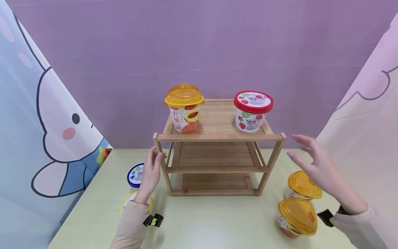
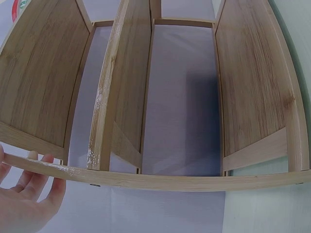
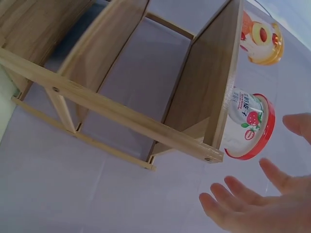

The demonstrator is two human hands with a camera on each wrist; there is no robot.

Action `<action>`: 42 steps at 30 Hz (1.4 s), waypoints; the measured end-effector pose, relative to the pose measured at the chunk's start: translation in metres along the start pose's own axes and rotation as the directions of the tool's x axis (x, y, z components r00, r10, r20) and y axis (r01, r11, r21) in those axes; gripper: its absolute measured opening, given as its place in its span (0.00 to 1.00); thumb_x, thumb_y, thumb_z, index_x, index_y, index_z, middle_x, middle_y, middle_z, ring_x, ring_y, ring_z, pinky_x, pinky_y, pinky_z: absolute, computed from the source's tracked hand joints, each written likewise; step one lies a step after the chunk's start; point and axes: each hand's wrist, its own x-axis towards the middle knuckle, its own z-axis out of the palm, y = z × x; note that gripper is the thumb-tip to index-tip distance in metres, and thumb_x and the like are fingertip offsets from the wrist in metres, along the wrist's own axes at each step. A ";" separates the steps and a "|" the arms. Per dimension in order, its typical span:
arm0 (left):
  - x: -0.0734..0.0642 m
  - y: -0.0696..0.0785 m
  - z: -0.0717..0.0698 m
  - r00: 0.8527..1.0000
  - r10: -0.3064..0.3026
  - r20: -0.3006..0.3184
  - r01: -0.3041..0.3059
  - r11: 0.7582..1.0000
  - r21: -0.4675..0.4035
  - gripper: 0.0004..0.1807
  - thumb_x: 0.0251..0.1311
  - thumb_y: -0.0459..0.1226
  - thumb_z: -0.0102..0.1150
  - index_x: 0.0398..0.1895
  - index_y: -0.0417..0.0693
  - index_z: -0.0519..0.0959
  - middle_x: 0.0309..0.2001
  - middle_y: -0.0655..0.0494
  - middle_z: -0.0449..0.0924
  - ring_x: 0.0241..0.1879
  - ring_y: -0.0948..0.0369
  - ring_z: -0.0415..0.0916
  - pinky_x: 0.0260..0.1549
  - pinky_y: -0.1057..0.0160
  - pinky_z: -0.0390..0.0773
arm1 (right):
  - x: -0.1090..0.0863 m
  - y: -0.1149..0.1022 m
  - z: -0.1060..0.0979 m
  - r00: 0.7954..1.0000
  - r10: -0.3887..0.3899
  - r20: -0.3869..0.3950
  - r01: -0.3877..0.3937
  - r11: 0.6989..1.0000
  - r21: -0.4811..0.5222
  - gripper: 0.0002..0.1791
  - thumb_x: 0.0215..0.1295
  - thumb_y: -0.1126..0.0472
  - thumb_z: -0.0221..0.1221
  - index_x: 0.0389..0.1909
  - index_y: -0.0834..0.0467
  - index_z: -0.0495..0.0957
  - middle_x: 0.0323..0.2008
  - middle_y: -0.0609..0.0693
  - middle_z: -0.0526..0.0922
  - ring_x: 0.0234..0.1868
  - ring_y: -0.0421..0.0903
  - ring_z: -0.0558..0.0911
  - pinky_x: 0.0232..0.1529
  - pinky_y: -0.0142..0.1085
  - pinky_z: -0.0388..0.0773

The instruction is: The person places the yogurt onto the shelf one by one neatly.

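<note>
A three-tier wooden shelf rack [image 1: 217, 169] stands on the table. My left hand [image 1: 152, 169] grips its front left post near the top; in the left wrist view, the fingers [image 2: 31, 182] curl about the post. To the right of the rack, my right hand [image 1: 320, 166] hovers with fingers spread and nothing in them. On the top tier sit a fruit cup with an orange domed lid [image 1: 185, 107], at left, and a red-lidded tub [image 1: 253, 110], at right. The right wrist view has this red-lidded tub [image 3: 248, 124] close to my right fingertips.
Two more orange-lidded cups, a rear one [image 1: 303, 185] and a front one [image 1: 297, 216], stand beside my right forearm. At left are a blue-lidded tub [image 1: 135, 174] and a yellow-rimmed tub [image 1: 125, 202], partly behind my left arm. A purple curtain [image 1: 217, 52] hangs behind the rack.
</note>
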 end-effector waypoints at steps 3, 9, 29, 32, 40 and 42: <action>0.000 -0.001 -0.001 1.000 -0.002 0.000 0.002 1.000 0.006 0.20 0.67 0.42 0.36 0.59 0.45 0.58 0.40 0.42 0.71 0.43 0.47 0.70 0.42 0.48 0.70 | -0.008 0.003 0.003 0.999 -0.038 -0.003 0.038 0.999 -0.036 0.27 0.57 0.66 0.57 0.58 0.62 0.63 0.54 0.58 0.67 0.53 0.36 0.65 0.48 0.14 0.57; 0.000 0.000 -0.001 1.000 -0.023 0.011 0.023 1.000 0.001 0.19 0.67 0.40 0.36 0.59 0.44 0.58 0.40 0.42 0.70 0.44 0.49 0.70 0.44 0.47 0.70 | -0.026 0.010 0.010 0.992 -0.127 -0.023 0.125 0.989 -0.078 0.24 0.51 0.71 0.60 0.52 0.64 0.68 0.50 0.41 0.68 0.51 0.23 0.61 0.47 0.14 0.55; -0.003 0.035 -0.001 0.999 -0.047 0.024 0.048 0.999 -0.011 0.18 0.67 0.33 0.35 0.59 0.36 0.56 0.41 0.33 0.69 0.44 0.43 0.68 0.45 0.45 0.68 | -0.090 0.051 0.033 0.997 0.045 0.059 -0.033 0.980 -0.194 0.21 0.54 0.65 0.60 0.49 0.63 0.69 0.48 0.59 0.71 0.50 0.49 0.65 0.59 0.23 0.50; -0.003 0.034 -0.001 0.999 -0.040 0.021 0.040 0.999 -0.017 0.18 0.67 0.32 0.35 0.59 0.36 0.57 0.41 0.32 0.69 0.44 0.42 0.68 0.45 0.46 0.68 | -0.097 0.054 0.038 0.994 0.087 0.072 -0.072 0.980 -0.185 0.21 0.54 0.64 0.60 0.49 0.64 0.68 0.48 0.61 0.69 0.49 0.57 0.65 0.59 0.45 0.56; -0.004 0.036 -0.001 1.000 -0.026 0.018 0.027 0.999 -0.023 0.17 0.67 0.32 0.35 0.57 0.35 0.58 0.40 0.31 0.69 0.44 0.41 0.68 0.45 0.46 0.67 | -0.112 0.066 0.049 0.991 0.118 0.064 -0.098 0.964 -0.248 0.21 0.50 0.63 0.63 0.46 0.64 0.70 0.45 0.63 0.71 0.41 0.61 0.70 0.34 0.56 0.67; -0.005 0.036 -0.002 0.999 -0.030 0.018 0.030 0.999 -0.023 0.17 0.67 0.31 0.35 0.57 0.35 0.58 0.40 0.31 0.68 0.44 0.41 0.68 0.45 0.46 0.67 | -0.116 0.069 0.052 0.992 0.115 0.056 -0.096 0.957 -0.274 0.23 0.48 0.62 0.65 0.45 0.65 0.70 0.44 0.65 0.70 0.39 0.62 0.71 0.32 0.56 0.67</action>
